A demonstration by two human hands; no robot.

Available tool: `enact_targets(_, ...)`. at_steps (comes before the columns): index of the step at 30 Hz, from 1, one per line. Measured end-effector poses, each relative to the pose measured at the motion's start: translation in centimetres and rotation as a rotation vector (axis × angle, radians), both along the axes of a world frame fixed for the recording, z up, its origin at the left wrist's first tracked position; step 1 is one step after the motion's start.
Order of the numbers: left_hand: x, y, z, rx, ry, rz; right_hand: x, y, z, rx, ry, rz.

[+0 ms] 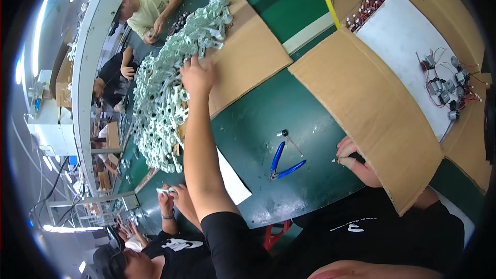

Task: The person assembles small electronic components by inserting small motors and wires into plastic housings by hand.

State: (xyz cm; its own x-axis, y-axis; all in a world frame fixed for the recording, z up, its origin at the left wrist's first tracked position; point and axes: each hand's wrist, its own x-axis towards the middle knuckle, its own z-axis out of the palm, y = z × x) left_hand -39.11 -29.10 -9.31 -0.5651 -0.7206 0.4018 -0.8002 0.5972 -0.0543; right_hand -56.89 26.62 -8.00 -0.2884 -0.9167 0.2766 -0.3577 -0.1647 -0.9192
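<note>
My left hand stretches out to the near right edge of a big heap of pale green plastic parts. Its fingertips touch the heap, and no part is visible in its grasp. Close to the body, my right hand is closed beside a cardboard flap that covers part of the wrist. A tiny white tip shows at its fingers; what they pinch is too small to tell. Between the hands, blue-handled pliers lie spread on the green table, with a small motor and its thin wire just beyond them.
On my right stands an open cardboard box holding a white sheet, several small wired motors and bundled wires. Flat cardboard lies beside the heap. A co-worker sits at left; others work across the table.
</note>
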Motion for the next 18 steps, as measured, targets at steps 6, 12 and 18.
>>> enact_targets(6,-11.1,-0.9,-1.6,0.448,0.142,0.231,1.5,1.2,-3.6,0.092,-0.271,0.040)
enact_targets(12,-13.1,3.4,-3.5,0.199,0.022,0.177,1.4,0.8,-1.1,0.009,0.011,0.045)
enact_targets(18,-5.2,7.7,-4.6,-0.056,0.102,-0.042,1.4,0.4,-1.3,-0.039,-0.023,0.087)
